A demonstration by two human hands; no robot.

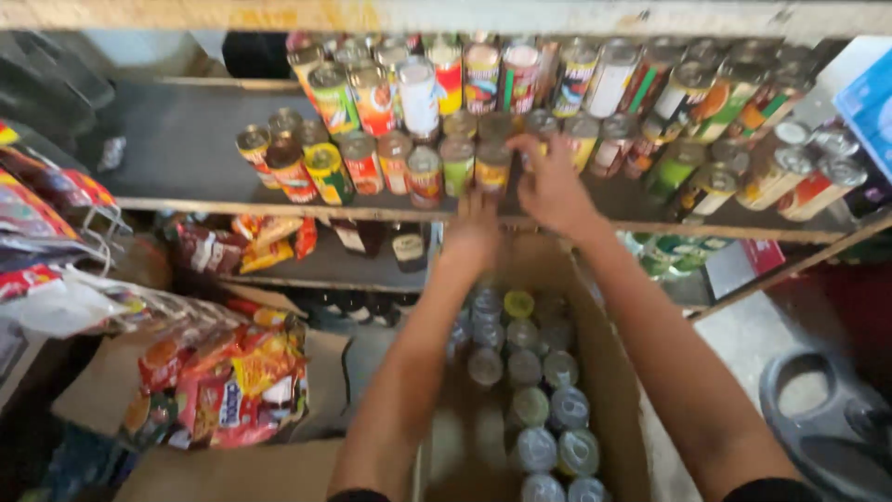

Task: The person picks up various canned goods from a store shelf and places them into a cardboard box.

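Touching fingers [544,153]: shelf can [491,167] (blurred)

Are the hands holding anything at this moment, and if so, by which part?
Both the left hand and the right hand are at a tin can on the shelf edge. Motion blur hides the grip, so a hold cannot be confirmed.

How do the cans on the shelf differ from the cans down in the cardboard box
The cans on the shelf show their coloured labels and are stacked in two tiers; the cans in the cardboard box show only their round tops, in a single layer. The left hand and right hand reach the shelf cans, not the boxed ones. Both groups stand upright, packed closely.
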